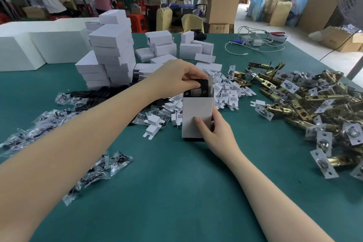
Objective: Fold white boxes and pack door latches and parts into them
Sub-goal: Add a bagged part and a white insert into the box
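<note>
Item: small white cardboard box [197, 117], standing upright on end at the centre of the frame on the green felt-covered table [176, 192], top end open, side flaps raised.

Item: flat black rectangular metal plate [197, 89] with a rectangular cut-out and small round holes, lodged partway in the open top of the box, its upper edge above the rim.

Left hand [176, 78]: reaches in from the lower left of the frame, fingers curled over the top edge of the black plate and pinching it.

Right hand [213, 130]: enters from the lower right, thumb flat against the near face of the box, fingers wrapped round its right side, gripping it low down.

Item: heap of brass-coloured door latches [306, 104] with silver faceplates, right of the frame, spread from mid-height toward the lower right edge.

Item: pile of small white die-cut cardboard inserts [225, 90], just behind and to either side of the box.

Item: clear plastic packets of dark small parts [49, 122], scattered at left and lower left of the frame.

Item: loose black plates [94, 94], left of centre, at the foot of the stack.

Item: tall stack of closed white boxes [112, 49], upper left of centre; further folded boxes [163, 45] behind, upper centre.

Item: large white foam blocks [29, 45], far upper left.

Item: white cables and charger [255, 42], upper right of the table.

Background: two people at a workbench in the upper left; brown cartons [222, 6] across the upper centre and right.
</note>
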Motion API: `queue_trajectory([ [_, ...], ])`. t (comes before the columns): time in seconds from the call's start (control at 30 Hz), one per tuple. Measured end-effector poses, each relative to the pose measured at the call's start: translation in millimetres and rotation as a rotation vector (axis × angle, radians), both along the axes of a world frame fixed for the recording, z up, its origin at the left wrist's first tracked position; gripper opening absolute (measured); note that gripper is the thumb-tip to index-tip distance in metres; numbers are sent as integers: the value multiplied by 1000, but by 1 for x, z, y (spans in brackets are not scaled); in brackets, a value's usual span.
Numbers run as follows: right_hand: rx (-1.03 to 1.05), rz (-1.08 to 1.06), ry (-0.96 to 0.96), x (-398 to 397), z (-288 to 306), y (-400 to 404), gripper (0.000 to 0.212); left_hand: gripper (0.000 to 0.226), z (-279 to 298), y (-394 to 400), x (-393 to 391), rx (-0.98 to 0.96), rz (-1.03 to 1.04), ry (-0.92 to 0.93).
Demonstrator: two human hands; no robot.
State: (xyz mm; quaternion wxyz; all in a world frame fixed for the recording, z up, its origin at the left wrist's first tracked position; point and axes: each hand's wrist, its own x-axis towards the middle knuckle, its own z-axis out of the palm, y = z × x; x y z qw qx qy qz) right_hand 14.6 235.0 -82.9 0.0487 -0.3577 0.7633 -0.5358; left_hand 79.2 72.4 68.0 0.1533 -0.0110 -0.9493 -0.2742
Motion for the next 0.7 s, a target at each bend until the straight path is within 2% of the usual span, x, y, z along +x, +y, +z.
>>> queue_trajectory([
  [0.43, 34, -12, 1, 0, 2, -2, 52, 31, -7, 12, 1, -125, -63, -137],
  [0.57, 20, -8, -2, 2, 3, 0, 46, 23, -5, 15, 3, -165, -78, -171],
  [0.7, 11, -1, -16, 3, 3, 1, 40, 15, -6, 17, 5, -105, -104, -209],
])
